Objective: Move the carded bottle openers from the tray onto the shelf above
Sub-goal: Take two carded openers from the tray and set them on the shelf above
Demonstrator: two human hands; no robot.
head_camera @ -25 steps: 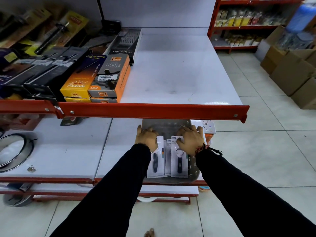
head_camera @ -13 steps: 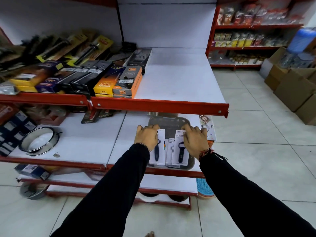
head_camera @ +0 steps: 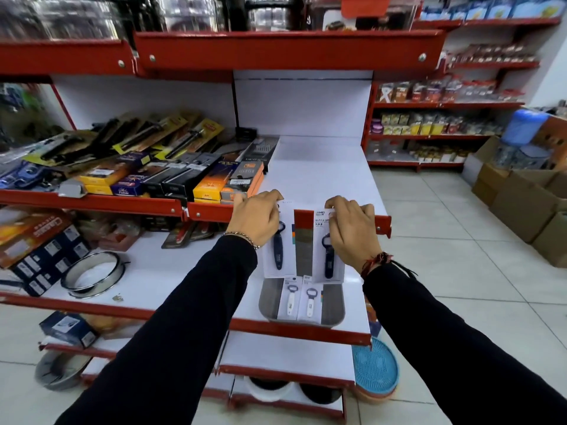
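My left hand [head_camera: 257, 218] pinches the top of a white card with a dark blue bottle opener [head_camera: 278, 251]. A second such carded blue opener [head_camera: 327, 256] hangs from my right hand [head_camera: 349, 231]. Both cards are held upright in the air, their tops level with the red front edge of the white shelf [head_camera: 319, 176] above. Below them the grey metal tray [head_camera: 333, 305] rests on the lower shelf, with two carded white openers [head_camera: 300, 300] lying side by side in it.
Boxed lighters and carded utensils [head_camera: 214, 176] fill the left half of the upper shelf; its right half is bare white. A round metal sieve [head_camera: 92, 273] and boxes sit on the lower shelf at left. Cardboard cartons [head_camera: 521, 194] stand on the tiled floor at right.
Both hands have lifted one carded blue opener each off the tray and raised them to the upper shelf's edge. The head has tilted up, showing more shelves.
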